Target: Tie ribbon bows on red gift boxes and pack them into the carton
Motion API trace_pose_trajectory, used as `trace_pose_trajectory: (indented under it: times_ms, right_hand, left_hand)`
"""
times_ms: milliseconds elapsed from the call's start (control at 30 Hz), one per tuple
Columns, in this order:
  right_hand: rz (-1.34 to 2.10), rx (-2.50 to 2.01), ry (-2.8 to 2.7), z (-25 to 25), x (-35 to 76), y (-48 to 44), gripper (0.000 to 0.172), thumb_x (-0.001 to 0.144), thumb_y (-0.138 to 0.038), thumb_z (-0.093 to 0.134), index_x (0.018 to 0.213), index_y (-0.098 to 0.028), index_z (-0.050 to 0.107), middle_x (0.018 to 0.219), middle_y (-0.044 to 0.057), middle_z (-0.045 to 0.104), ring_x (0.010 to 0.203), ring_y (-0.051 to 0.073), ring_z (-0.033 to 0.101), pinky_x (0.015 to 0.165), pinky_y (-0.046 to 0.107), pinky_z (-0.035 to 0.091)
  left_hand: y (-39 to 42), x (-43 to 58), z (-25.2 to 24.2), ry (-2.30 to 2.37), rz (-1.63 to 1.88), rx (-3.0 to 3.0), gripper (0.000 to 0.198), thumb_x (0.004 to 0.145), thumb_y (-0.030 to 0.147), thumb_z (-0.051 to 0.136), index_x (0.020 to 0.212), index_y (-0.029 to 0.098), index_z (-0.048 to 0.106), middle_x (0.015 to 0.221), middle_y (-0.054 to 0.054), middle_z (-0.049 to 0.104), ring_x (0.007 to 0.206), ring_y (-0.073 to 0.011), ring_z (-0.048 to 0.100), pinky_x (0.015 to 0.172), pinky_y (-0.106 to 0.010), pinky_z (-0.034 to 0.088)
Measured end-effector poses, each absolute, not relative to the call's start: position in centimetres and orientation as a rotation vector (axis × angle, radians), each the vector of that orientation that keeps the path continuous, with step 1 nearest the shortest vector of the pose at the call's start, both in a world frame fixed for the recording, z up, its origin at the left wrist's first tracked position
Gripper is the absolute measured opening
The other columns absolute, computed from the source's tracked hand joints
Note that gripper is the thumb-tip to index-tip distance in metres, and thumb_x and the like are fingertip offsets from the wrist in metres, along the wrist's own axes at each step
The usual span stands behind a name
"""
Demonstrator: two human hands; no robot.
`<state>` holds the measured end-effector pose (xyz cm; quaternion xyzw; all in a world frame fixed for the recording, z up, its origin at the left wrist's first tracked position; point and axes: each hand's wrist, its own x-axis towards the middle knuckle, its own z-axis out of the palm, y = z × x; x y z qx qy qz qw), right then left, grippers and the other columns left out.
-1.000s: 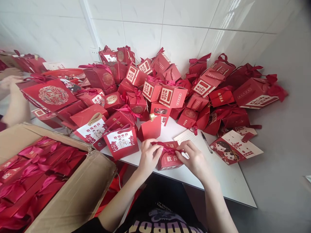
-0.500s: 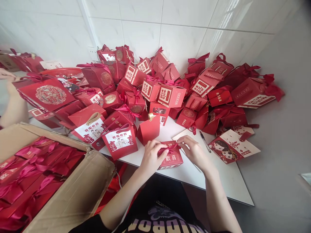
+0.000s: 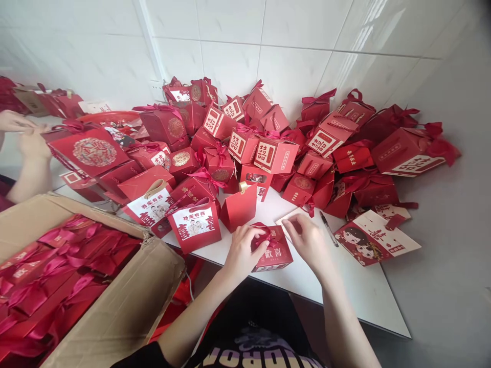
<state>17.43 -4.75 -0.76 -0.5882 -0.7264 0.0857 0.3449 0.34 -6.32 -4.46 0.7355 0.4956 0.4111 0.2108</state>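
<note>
1. The left hand [image 3: 242, 249] is pinching the ribbon [image 3: 264, 236] on the small red box [image 3: 274, 250].
2. The right hand [image 3: 307, 240] is closing its fingers on the ribbon's other end.
3. The box is sitting on the tabletop [image 3: 345, 286], between both hands.

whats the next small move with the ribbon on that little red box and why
Probably pull the ribbon ends snug: the left hand pinches it on top of the small red box, the right hand sits beside it, and the bow looks loose and unfinished.
</note>
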Motion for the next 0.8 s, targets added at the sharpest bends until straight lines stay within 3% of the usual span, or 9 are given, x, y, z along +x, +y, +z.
trace_pose_trajectory:
  times_ms: [67,133,333,633,800]
  right_hand:
    - [0.425,-1.679,-1.844,-0.8,17.5,-6.6,0.044,0.09,-0.047,0.039,0.056,-0.021,0.048,0.047,-0.002,0.05,0.043,0.013,0.047,0.044,0.025,0.036]
    - [0.551,-1.73,-1.829,-1.1,17.1,-7.8,0.048,0.088,-0.052,0.039,0.051,-0.022,0.044,0.042,-0.003,0.046,0.04,0.013,0.044,0.042,0.024,0.033]
    - [0.519,-1.716,-1.727,-1.8,15.5,-7.8,0.042,0.083,-0.053,0.047,0.056,-0.021,0.05,0.055,0.0,0.053,0.048,0.014,0.048,0.05,0.025,0.038]
    - [0.688,-1.705,-1.669,-2.5,15.3,-6.9,0.033,0.081,-0.044,0.05,0.057,-0.021,0.05,0.053,-0.002,0.05,0.049,0.014,0.045,0.051,0.025,0.036]
    - [0.856,-1.632,-1.596,-3.0,15.8,-6.6,0.034,0.08,-0.048,0.051,0.062,-0.02,0.054,0.059,0.0,0.052,0.054,0.014,0.045,0.054,0.027,0.037]
  left_hand:
    - [-6.5,0.3,-4.4,1.387,1.172,2.005,0.011,0.082,0.024,0.056,0.092,0.021,0.055,0.083,-0.002,0.056,0.082,-0.0178,0.054,0.077,-0.033,0.048]
    - [-6.6,0.2,-4.3,1.41,1.176,1.957,0.008,0.082,0.025,0.056,0.087,0.02,0.053,0.084,-0.002,0.055,0.081,-0.0173,0.055,0.077,-0.032,0.048]
    - [-6.5,0.3,-4.3,1.5,1.09,1.868,0.016,0.081,0.027,0.055,0.07,0.02,0.046,0.075,0.0,0.052,0.075,-0.0164,0.054,0.072,-0.031,0.047]
    - [-6.6,0.2,-4.7,1.518,1.06,1.743,0.018,0.083,0.029,0.05,0.069,0.02,0.046,0.075,-0.001,0.052,0.076,-0.0176,0.054,0.074,-0.034,0.046]
    - [-6.7,0.4,-4.8,1.511,1.06,1.646,0.018,0.083,0.03,0.049,0.068,0.019,0.049,0.08,-0.002,0.05,0.081,-0.0189,0.054,0.078,-0.035,0.047]
